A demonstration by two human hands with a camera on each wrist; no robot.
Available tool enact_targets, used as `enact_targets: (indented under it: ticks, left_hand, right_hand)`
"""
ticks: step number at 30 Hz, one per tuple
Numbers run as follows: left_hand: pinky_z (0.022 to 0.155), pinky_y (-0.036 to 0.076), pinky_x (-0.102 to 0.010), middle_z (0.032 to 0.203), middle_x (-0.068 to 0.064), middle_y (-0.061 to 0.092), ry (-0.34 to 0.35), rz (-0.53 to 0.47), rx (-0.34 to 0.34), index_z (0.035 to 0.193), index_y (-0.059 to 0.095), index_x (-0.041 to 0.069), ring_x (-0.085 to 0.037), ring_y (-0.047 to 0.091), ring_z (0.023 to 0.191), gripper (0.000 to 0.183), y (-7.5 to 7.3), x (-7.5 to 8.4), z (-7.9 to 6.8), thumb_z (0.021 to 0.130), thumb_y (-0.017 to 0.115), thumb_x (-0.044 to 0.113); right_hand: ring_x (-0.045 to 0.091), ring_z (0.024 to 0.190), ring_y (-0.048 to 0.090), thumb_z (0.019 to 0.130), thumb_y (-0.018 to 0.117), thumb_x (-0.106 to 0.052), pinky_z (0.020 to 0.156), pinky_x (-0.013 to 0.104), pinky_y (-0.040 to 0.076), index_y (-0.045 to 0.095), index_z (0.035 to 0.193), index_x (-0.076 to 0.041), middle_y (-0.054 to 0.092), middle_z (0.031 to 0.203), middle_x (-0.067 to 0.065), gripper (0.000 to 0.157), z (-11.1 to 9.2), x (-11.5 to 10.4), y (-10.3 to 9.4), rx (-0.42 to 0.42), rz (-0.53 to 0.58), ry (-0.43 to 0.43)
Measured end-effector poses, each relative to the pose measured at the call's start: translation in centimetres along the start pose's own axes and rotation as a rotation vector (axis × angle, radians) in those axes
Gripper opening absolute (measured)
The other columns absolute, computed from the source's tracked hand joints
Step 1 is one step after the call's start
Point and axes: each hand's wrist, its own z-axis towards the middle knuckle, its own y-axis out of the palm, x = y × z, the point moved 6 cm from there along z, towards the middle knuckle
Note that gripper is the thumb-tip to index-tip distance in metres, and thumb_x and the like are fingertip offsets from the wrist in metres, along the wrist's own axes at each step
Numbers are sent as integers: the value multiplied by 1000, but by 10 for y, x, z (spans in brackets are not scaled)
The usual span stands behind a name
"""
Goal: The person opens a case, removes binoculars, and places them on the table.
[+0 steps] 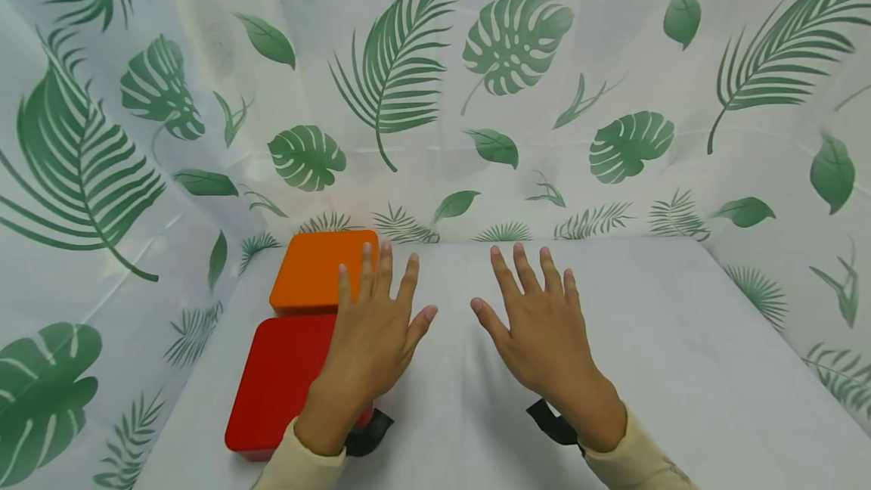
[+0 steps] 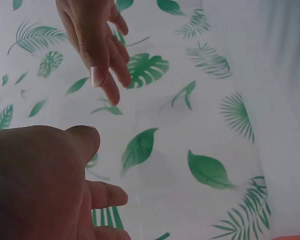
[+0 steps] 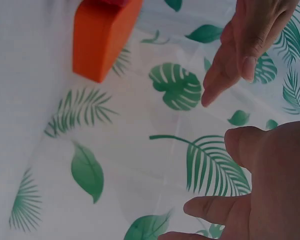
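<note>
Both hands are held out with fingers spread, palms down and holding nothing. My left hand (image 1: 374, 335) appears in front of the two boxes in the head view, hiding part of each. The orange box (image 1: 320, 271) lies at the back left of the table. In front of it is the red box (image 1: 282, 380), close against it. My right hand (image 1: 547, 327) is over the white tabletop to the right, apart from any object. In the right wrist view the orange box (image 3: 92, 42) shows its side, with a bit of red above it.
The white table (image 1: 653, 308) is enclosed at the back and sides by a white sheet (image 1: 422, 195) printed with green leaves. Dark straps (image 1: 367, 433) show at both wrists, next to pale sleeves (image 1: 299, 467).
</note>
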Motion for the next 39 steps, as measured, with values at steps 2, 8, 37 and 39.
enact_targets:
  ticks: [2,8,37,39]
  left_hand:
    - [118,12,-68,165,-20,14,-7,1,3,159,25,18,-43,3,153,71,1,-3,-2,102,35,59]
    - [118,13,-69,165,-19,16,-36,-19,-2,159,25,19,-45,9,153,71,6,-13,-10,101,40,58]
    - [115,19,-71,163,-19,25,-138,-115,-15,157,33,21,-44,18,151,73,26,-57,-41,96,55,55]
    - [114,20,-71,162,-19,27,-142,-121,-6,156,34,21,-44,19,150,72,27,-59,-43,96,55,54]
  right_hand:
    - [47,151,13,99,36,-66,116,71,13,23,160,-25,24,164,14,75,-1,-1,2,0,0,0]
    - [47,151,14,98,40,-65,116,70,13,26,159,-24,26,163,14,74,-2,-4,7,3,12,-1]
    - [34,135,44,92,62,-56,105,57,41,36,155,-20,48,150,12,77,0,-36,30,95,132,-64]
    - [33,133,45,92,63,-55,103,55,43,36,155,-20,49,149,12,77,0,-39,31,98,140,-66]
